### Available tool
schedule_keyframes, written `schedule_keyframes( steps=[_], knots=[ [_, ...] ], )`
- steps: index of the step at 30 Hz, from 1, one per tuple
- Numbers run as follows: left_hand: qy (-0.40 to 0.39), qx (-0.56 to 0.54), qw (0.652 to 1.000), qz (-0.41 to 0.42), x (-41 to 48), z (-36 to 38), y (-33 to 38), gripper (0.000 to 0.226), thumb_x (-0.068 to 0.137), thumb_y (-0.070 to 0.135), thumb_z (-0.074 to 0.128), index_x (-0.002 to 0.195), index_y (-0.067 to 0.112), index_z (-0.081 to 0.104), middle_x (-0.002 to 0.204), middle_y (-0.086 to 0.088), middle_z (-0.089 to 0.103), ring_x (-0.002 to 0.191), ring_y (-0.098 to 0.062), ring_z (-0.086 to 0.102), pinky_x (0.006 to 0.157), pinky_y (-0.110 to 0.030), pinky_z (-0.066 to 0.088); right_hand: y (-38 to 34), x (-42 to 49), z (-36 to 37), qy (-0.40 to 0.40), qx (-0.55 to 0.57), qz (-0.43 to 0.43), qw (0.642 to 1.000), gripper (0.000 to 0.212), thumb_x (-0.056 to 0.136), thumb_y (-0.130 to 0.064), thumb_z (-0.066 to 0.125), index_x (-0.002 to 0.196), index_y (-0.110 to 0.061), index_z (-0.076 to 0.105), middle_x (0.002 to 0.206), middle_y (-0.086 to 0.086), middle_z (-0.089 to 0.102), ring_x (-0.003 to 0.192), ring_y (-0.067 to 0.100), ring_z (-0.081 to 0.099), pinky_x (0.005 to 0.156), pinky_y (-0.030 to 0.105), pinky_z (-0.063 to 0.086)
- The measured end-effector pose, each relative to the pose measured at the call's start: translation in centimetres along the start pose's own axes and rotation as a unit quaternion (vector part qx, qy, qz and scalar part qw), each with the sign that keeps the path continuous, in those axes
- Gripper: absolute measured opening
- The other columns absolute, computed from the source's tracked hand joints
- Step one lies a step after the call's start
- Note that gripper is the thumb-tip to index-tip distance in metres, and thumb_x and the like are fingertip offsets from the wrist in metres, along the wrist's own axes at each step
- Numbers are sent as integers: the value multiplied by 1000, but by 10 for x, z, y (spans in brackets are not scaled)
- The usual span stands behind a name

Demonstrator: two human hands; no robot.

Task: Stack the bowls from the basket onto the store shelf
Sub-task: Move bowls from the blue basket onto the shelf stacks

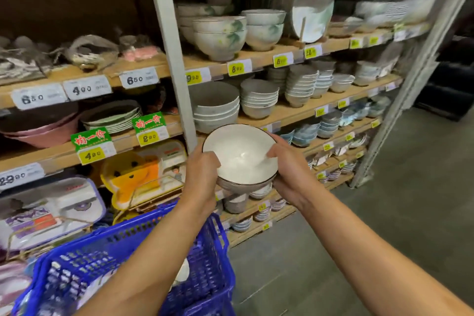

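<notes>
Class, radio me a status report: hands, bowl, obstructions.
Left hand, right hand grip white bowl at rim. Bowl out of blue basket, short of shelf. Nothing seen blocking.

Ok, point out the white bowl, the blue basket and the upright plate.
white bowl [238, 147]: head view, bare inside wall.
blue basket [213, 251]: head view, right mesh wall.
upright plate [313, 5]: head view, front face.

A white, dark-rimmed bowl [238, 154] was held at frame centre, tilted toward the camera. The blue basket [128, 241] sat lower left.
</notes>
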State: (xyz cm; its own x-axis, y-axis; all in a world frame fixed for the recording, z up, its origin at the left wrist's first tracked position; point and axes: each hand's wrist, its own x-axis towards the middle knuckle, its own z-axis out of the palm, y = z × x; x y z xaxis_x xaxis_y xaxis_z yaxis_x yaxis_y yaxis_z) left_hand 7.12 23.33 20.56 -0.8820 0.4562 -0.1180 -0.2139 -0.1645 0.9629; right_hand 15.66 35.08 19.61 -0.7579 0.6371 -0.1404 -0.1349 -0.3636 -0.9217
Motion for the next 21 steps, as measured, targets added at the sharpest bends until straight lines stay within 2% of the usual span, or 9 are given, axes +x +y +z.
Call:
schedule_keyframes(
  steps=[1,3,4,6,8,10,13,17,21],
  knots=[
    [-3,-8,1000,5,-5,18,-2,42,74,-7,36,85,22,65,64,15,70,71,-10,59,42,-16,43,-12,-3,-15,6,0,-1,1000,51,78,6,35,106,-20,68,97,2,76,87,20,72,69,32,59],
    [-12,-27,999,13,-13,53,-4,43,72,-5,38,82,24,67,65,17,70,72,-10,62,46,-19,45,-36,-7,-45,24,-14,-6,1000,54,77,6,33,114,-18,66,105,6,73,97,26,68,76,37,57],
    [-15,-39,999,14,-17,70,-5,43,71,-5,38,80,24,68,65,16,70,72,-10,63,45,-18,46,-47,-9,-58,32,-22,-7,999,55,77,5,33,117,-16,65,109,8,71,101,29,65,80,38,55],
    [-11,-59,998,1,-21,102,-3,40,70,-6,39,80,21,67,69,10,70,75,-15,61,42,-14,44,-70,-12,-82,40,-31,-11,999,54,78,4,33,116,-17,65,109,9,69,99,29,63,77,37,53],
    [-6,-62,998,-20,-23,130,0,37,70,-6,39,81,20,64,78,2,67,79,-21,58,42,-17,45,-91,-13,-102,48,-32,-13,998,47,81,3,33,105,-20,66,102,6,68,91,27,62,69,33,51],
    [-14,-62,997,-32,-23,156,4,35,70,-4,40,82,19,63,83,-2,65,79,-24,58,51,-24,47,-109,-12,-118,62,-21,-20,998,43,82,4,34,90,-24,65,95,3,66,86,26,60,64,30,48],
    [-23,-52,998,-33,-18,186,13,32,70,-3,41,84,17,62,83,-2,65,74,-21,59,52,-23,46,-132,-4,-136,80,1,-32,996,41,83,6,34,81,-24,62,92,1,63,87,26,58,67,31,46],
    [-34,-45,998,-34,2,217,24,32,72,-4,41,82,18,62,80,1,64,73,-19,58,51,-19,45,-153,19,-149,92,23,-37,995,39,82,6,33,87,-18,63,92,6,65,81,23,59,52,20,50],
    [-37,-53,997,-33,37,244,33,33,72,-5,41,84,18,62,82,-1,63,73,-20,57,39,-16,43,-171,58,-158,90,44,-37,994,46,80,7,32,99,-17,66,93,7,67,84,26,62,47,23,52]
  ],
)
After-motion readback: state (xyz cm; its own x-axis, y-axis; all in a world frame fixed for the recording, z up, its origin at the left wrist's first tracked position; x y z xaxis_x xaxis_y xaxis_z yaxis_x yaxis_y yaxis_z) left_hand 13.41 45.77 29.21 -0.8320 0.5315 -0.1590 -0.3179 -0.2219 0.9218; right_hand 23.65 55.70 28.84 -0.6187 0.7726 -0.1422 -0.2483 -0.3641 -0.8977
